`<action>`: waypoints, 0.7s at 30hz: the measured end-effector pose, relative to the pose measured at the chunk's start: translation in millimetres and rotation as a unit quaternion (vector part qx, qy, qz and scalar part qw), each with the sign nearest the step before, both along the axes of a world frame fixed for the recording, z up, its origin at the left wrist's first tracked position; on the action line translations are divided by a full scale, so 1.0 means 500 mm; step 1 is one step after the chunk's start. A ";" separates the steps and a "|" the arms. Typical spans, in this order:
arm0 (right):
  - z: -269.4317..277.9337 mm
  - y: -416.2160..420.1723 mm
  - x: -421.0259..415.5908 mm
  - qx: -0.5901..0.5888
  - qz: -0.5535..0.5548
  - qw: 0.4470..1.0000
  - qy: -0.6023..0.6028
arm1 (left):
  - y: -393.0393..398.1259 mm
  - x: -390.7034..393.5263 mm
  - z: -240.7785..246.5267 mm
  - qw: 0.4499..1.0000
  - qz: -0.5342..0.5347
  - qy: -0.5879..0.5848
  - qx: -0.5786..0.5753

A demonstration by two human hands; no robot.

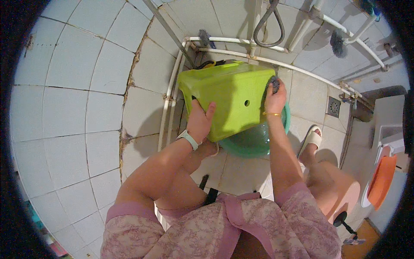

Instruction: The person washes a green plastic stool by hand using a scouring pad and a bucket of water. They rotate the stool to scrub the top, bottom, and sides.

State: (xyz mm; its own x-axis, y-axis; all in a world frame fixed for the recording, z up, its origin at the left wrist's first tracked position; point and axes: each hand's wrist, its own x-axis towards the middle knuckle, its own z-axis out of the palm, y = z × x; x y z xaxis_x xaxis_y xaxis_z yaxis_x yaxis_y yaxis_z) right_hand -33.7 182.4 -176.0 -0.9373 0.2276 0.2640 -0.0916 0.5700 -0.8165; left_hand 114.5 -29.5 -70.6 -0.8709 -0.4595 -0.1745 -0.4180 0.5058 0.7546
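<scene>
A lime-green plastic bin (pixel 226 94) is tilted over a green basin (pixel 245 145) on the tiled floor. Its near side shows a small round hole. My left hand (pixel 200 119) grips the bin's left side, the thumb lying across its face and some fingers hidden. My right hand (pixel 276 97) is at the bin's right edge, shut on a dark grey scrubbing pad (pixel 273 85) that it presses against the plastic. Water appears to glisten in the basin, which the bin and my right forearm partly cover.
White pipes (pixel 233 39) run low along the walls, and a grey hose (pixel 270 29) loops above them. A floor drain (pixel 333 106) lies to the right. Round brushes (pixel 338 43) hang by the pipes. An orange plastic item (pixel 383 181) stands at the far right.
</scene>
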 end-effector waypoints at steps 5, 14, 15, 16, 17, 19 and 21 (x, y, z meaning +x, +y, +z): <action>0.144 -0.137 0.145 0.015 0.237 0.961 0.140 | -0.016 0.018 -0.013 0.999 0.023 -0.023 -0.007; 0.082 -0.083 0.033 0.067 0.121 0.980 0.146 | -0.001 0.002 -0.028 0.999 -0.008 -0.004 -0.033; 0.115 -0.125 0.071 0.028 0.176 0.973 0.148 | -0.006 0.003 -0.032 1.000 0.001 -0.010 -0.028; 0.138 -0.157 0.106 0.015 0.235 0.952 0.194 | -0.003 -0.003 -0.026 1.000 0.007 -0.020 -0.013; 0.182 -0.181 0.149 0.017 0.277 0.943 0.181 | -0.001 0.001 -0.012 0.999 0.015 -0.035 -0.001; 0.171 -0.174 0.135 0.051 0.274 0.944 0.177 | -0.006 0.005 -0.005 0.999 0.020 -0.031 0.010; 0.090 -0.119 0.053 0.038 0.196 0.966 0.167 | -0.018 0.009 -0.017 1.000 0.016 0.004 0.006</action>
